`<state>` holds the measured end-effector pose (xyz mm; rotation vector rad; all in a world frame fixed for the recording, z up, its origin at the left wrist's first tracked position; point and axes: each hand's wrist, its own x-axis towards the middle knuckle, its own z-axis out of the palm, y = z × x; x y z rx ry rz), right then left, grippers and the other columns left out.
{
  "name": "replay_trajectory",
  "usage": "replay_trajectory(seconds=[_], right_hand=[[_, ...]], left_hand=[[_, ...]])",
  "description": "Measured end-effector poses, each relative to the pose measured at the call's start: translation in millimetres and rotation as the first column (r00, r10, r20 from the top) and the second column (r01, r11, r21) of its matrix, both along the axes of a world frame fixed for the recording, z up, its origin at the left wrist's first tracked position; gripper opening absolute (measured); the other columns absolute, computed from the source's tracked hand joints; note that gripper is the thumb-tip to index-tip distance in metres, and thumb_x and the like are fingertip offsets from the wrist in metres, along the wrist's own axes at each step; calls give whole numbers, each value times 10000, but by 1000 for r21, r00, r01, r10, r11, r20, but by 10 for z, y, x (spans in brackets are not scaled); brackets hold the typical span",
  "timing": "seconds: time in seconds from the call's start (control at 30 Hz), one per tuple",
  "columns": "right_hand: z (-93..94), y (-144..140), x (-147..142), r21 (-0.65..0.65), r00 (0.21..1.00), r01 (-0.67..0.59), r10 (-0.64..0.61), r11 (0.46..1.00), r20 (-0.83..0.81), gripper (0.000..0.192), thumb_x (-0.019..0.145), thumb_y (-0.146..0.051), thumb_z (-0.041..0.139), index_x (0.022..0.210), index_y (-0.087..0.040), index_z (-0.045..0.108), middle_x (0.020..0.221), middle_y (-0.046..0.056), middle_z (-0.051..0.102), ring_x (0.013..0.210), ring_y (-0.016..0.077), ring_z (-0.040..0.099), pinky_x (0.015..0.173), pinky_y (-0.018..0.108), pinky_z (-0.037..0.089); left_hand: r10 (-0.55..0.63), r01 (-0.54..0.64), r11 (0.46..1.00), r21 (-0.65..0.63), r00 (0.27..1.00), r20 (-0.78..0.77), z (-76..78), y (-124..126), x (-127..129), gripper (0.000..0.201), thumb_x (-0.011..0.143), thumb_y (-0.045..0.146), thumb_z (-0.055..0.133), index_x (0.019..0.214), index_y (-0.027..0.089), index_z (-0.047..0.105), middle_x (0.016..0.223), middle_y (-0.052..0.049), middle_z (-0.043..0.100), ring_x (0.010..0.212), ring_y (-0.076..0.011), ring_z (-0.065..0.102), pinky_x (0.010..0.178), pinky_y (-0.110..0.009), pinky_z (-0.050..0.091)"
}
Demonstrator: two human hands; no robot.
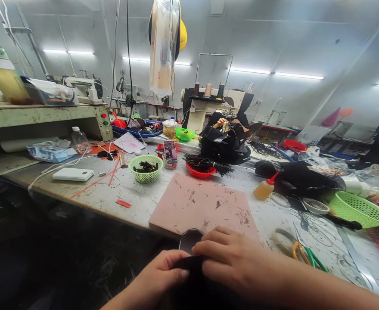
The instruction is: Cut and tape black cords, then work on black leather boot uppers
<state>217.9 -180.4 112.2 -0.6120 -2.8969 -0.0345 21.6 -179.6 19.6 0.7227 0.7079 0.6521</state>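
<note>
Left hand [159, 275]: low in the view at the near edge of the table [118, 198], fingers curled, the grip pinching the black piece [189, 241] from its left side.
Right hand [231, 258]: laid over the same black piece from the right, fingers bent and pressing down on it, touching the left hand's fingertips.
Black piece: dark, with a rounded top edge that shows just above the fingers; it sits at the near edge of the pink mat [202, 204], mostly hidden under both hands.
Pink mat: flat on the table, scuffed with dark marks, right beyond the hands.
Red bowl [200, 172]: just behind the mat, holding a bundle of thin black strips.
Green basket [146, 168]: left of the red bowl, with small dark bits inside.
Phone [170, 151]: propped upright between the basket and the bowl.
Squeeze bottle [265, 188]: amber with a red tip, tilted, to the right of the mat.
Scissors [301, 252]: yellow and green handles, lying on the table to the right of the right hand.
Green strainer [360, 211]: far right on the table.
White power bank [73, 174]: on the left part of the table, well apart from the hands.
</note>
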Motion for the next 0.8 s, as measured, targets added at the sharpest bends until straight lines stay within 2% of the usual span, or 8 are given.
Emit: replay_trajectory(seconds=[0.1, 0.2, 0.27, 0.37, 0.43, 0.53, 0.67, 0.8], right_hand=[[94, 4, 58, 42, 1000, -16, 17, 999, -10, 264, 905, -125, 344, 764, -184, 560, 1005, 36, 636, 985, 156, 532, 889, 315, 429], [197, -48, 124, -30, 998, 41, -39, 999, 54, 297, 909, -103, 308, 737, -192, 533, 774, 9, 641, 862, 139, 575, 960, 328, 382], [260, -100, 140, -101, 993, 72, -61, 992, 104, 264, 899, -104, 337, 739, -192, 529, 693, -4, 614, 718, 133, 569, 874, 306, 432], [283, -155, 85, -196, 995, 48, -29, 979, 100, 136, 875, -137, 432, 869, -183, 560, 776, 11, 636, 718, 139, 564, 719, 254, 459], [228, -153, 12, -254, 997, 26, -6, 967, 79, 121, 850, -177, 517, 963, -172, 559, 833, 15, 648, 763, 140, 574, 710, 234, 448], [77, -97, -79, -277, 991, 41, -4, 960, 134, 103, 823, -252, 580, 884, -171, 564, 807, 5, 644, 712, 133, 579, 636, 220, 432], [-145, -7, -80, -40, 950, 189, -173, 981, 260, 35, 811, -207, 536, 845, -200, 531, 749, 16, 611, 520, 134, 531, 428, 245, 268], [-333, 12, -53, 255, 926, 325, -361, 911, 111, 74, 813, -200, 483, 741, -190, 499, 613, 19, 567, 446, 135, 483, 436, 272, 164]], left_hand=[[55, -47, 990, 131, 997, -59, 68, 52, 34, 288, 576, 310, 777, 813, 164, 703, 706, -20, 677, 646, -162, 568, 622, -254, 405], [178, -155, 974, 165, 974, -138, 3, 145, 32, 233, 618, 273, 730, 812, 149, 695, 677, -24, 674, 658, -185, 581, 654, -283, 421], [261, -240, 962, 131, 949, -177, -88, 206, 24, 210, 634, 242, 702, 822, 152, 683, 640, -14, 664, 645, -188, 586, 649, -290, 428], [289, -270, 955, 122, 940, -182, -171, 246, 51, 184, 639, 213, 682, 813, 156, 666, 628, -3, 656, 637, -185, 588, 628, -280, 430], [283, -261, 956, 132, 942, -182, -147, 234, 99, 163, 634, 200, 672, 788, 150, 652, 633, 0, 655, 629, -173, 582, 610, -267, 426], [264, -242, 962, 129, 944, -198, -27, 187, 167, 170, 635, 184, 652, 798, 138, 636, 616, 4, 647, 603, -156, 569, 583, -255, 415], [255, -234, 963, 132, 950, -178, 129, 119, 170, 220, 628, 201, 658, 836, 134, 638, 616, -1, 644, 596, -159, 567, 576, -257, 419], [306, -295, 951, 86, 940, -150, 191, 57, 142, 284, 610, 244, 699, 872, 148, 641, 686, -21, 669, 656, -175, 592, 640, -276, 442]])
